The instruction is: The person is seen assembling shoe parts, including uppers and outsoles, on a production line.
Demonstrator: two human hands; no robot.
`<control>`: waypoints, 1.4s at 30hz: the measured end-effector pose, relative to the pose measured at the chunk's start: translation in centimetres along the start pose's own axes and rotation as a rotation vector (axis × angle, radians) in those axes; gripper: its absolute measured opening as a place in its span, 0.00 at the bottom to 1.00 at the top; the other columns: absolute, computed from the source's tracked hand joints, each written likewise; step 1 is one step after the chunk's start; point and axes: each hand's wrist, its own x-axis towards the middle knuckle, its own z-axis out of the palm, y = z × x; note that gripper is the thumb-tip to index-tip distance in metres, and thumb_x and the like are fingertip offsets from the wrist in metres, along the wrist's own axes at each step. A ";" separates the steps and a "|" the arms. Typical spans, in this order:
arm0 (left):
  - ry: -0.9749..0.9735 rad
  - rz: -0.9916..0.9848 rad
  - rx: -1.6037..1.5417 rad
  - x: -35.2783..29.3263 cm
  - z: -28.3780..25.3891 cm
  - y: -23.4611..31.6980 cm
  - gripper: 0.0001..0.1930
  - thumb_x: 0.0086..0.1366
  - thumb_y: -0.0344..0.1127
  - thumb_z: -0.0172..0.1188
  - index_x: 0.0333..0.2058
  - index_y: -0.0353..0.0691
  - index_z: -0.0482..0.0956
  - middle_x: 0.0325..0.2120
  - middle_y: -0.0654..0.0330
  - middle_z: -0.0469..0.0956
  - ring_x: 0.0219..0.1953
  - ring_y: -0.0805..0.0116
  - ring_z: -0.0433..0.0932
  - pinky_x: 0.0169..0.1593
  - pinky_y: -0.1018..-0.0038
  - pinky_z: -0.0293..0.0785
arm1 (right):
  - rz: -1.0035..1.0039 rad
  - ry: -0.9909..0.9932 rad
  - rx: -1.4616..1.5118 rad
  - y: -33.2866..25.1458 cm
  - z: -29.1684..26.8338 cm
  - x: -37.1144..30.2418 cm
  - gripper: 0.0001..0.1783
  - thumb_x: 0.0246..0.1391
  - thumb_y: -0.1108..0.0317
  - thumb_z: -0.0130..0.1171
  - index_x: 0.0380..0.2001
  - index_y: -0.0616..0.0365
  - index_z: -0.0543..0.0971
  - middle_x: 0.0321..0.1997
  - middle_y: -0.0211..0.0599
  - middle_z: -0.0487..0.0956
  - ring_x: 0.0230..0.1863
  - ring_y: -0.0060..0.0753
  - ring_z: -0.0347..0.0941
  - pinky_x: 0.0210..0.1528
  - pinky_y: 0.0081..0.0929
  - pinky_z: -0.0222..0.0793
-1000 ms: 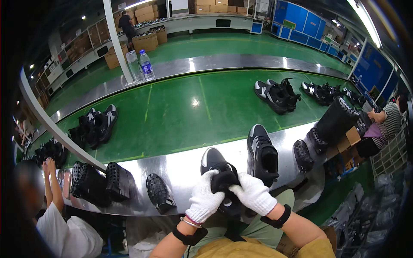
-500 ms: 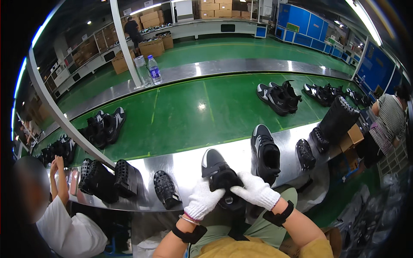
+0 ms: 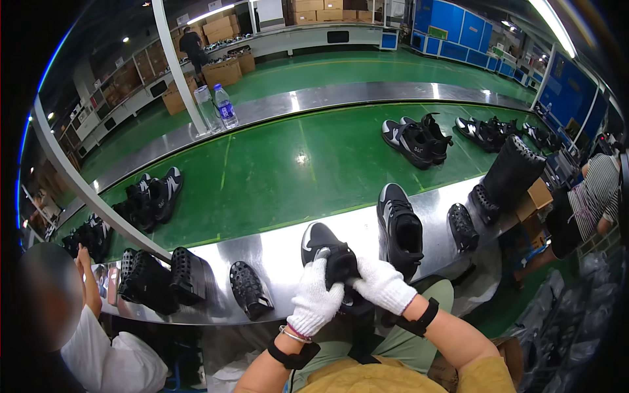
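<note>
A black and grey sneaker [image 3: 319, 237] rests on the metal ledge in front of me, toe pointing away. My left hand [image 3: 314, 298], in a white knit glove, is closed on the left side of its collar and tongue. From the other side my right hand [image 3: 385, 285], gloved too, grips the shoe's opening, with its fingertips partly hidden. The heel is mostly covered by my hands. Just right of them stands a matching sneaker [image 3: 401, 229], untouched. To the left lies a black studded shoe-shaped piece [image 3: 249, 288].
Black perforated blocks [image 3: 147, 281] stand left on the metal ledge [image 3: 288, 255]; another studded piece [image 3: 462, 226] and a tall black stack [image 3: 512, 164] are right. Sneaker pairs [image 3: 417, 139] sit on the green belt [image 3: 262, 164]. A bottle [image 3: 225, 108] stands beyond. Co-workers sit left and stand right.
My left hand has shifted up along the collar, its fingers now over the tongue. My right hand has moved slightly toward it. The whole view has shifted a little.
</note>
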 end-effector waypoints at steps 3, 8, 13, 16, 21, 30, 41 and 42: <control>0.065 -0.042 0.033 0.1 0.9 -1.3 0.31 0.54 0.29 0.61 0.58 0.30 0.69 0.48 0.39 0.74 0.52 0.40 0.75 0.57 0.58 0.72 | 0.038 0.098 -0.034 -0.5 1.2 -0.2 0.21 0.55 0.54 0.62 0.44 0.60 0.78 0.34 0.56 0.81 0.38 0.61 0.79 0.42 0.49 0.76; 0.114 -0.126 -0.052 -0.4 0.5 -1.7 0.30 0.55 0.32 0.64 0.57 0.31 0.71 0.48 0.40 0.75 0.52 0.46 0.75 0.57 0.60 0.72 | 0.026 0.195 0.036 -0.8 0.9 -0.2 0.21 0.55 0.52 0.60 0.38 0.61 0.79 0.30 0.56 0.80 0.35 0.61 0.79 0.39 0.49 0.75; 0.084 -0.021 0.232 -1.3 -2.9 -0.2 0.33 0.50 0.43 0.73 0.53 0.34 0.75 0.47 0.46 0.75 0.52 0.49 0.74 0.58 0.60 0.70 | 0.172 0.041 0.334 -1.6 -3.5 -1.7 0.24 0.57 0.53 0.63 0.46 0.63 0.80 0.41 0.50 0.83 0.41 0.43 0.82 0.44 0.35 0.76; -0.037 0.005 -0.111 1.3 -3.4 1.0 0.30 0.51 0.41 0.73 0.53 0.38 0.75 0.47 0.48 0.78 0.52 0.51 0.76 0.57 0.61 0.72 | 0.003 0.192 0.376 -1.9 -4.5 -0.2 0.20 0.60 0.61 0.60 0.50 0.62 0.78 0.39 0.50 0.83 0.40 0.46 0.82 0.45 0.36 0.76; -0.027 -0.134 -0.289 1.5 0.0 -2.4 0.29 0.52 0.33 0.72 0.54 0.38 0.76 0.49 0.48 0.78 0.55 0.50 0.77 0.60 0.63 0.72 | -0.219 0.355 0.090 -0.3 -1.0 2.9 0.16 0.59 0.64 0.55 0.49 0.55 0.79 0.33 0.55 0.80 0.35 0.51 0.80 0.41 0.38 0.75; -0.121 0.416 0.087 1.2 -2.4 -1.8 0.27 0.48 0.29 0.71 0.50 0.39 0.78 0.51 0.51 0.75 0.57 0.46 0.72 0.63 0.57 0.68 | 0.275 0.220 0.721 0.3 -1.6 2.8 0.07 0.56 0.70 0.56 0.35 0.60 0.80 0.21 0.28 0.75 0.17 0.21 0.69 0.18 0.23 0.65; 0.175 0.326 0.127 -2.3 -0.7 -0.7 0.33 0.52 0.37 0.73 0.55 0.32 0.71 0.51 0.41 0.72 0.55 0.40 0.72 0.61 0.55 0.69 | 0.073 0.247 0.471 -0.2 -1.6 2.1 0.11 0.61 0.67 0.57 0.41 0.62 0.81 0.27 0.33 0.80 0.26 0.20 0.75 0.29 0.22 0.71; 0.276 0.322 0.066 -3.5 -0.3 -1.3 0.32 0.52 0.35 0.73 0.56 0.34 0.72 0.51 0.42 0.73 0.53 0.41 0.74 0.58 0.56 0.72 | 0.127 0.203 0.719 -1.5 -2.3 1.1 0.12 0.62 0.66 0.57 0.42 0.62 0.81 0.28 0.30 0.80 0.27 0.19 0.75 0.29 0.22 0.71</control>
